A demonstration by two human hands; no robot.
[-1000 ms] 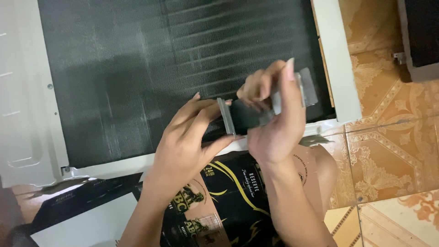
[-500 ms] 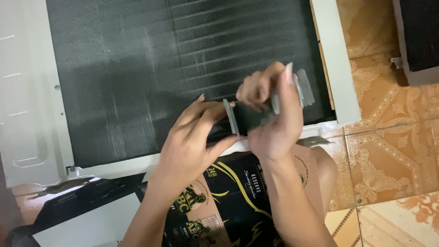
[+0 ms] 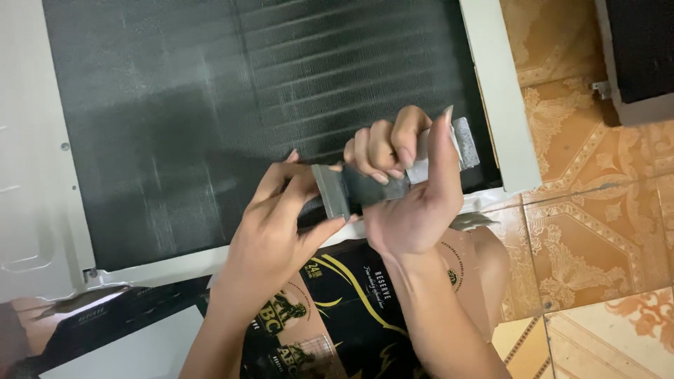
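My right hand (image 3: 407, 189) is wrapped around the grey handle of a paint brush (image 3: 393, 175) held level in front of me. My left hand (image 3: 277, 224) holds the brush's other end, fingers over the dark bristles by the metal ferrule. Both hands hover over the lower edge of a big white unit whose black finned coil panel (image 3: 210, 105) fills most of the view. The bristle tips are hidden under my left fingers.
The coil's white frame (image 3: 498, 105) runs down the right side and along the bottom. Flattened black and brown cardboard (image 3: 351, 309) lies beneath my arms. Orange patterned floor tiles (image 3: 597, 231) lie to the right, with a dark framed object (image 3: 642, 49) at top right.
Both hands and the brush stay close together; my left fingers shifted slightly along the bristle end. The view has drifted a little.
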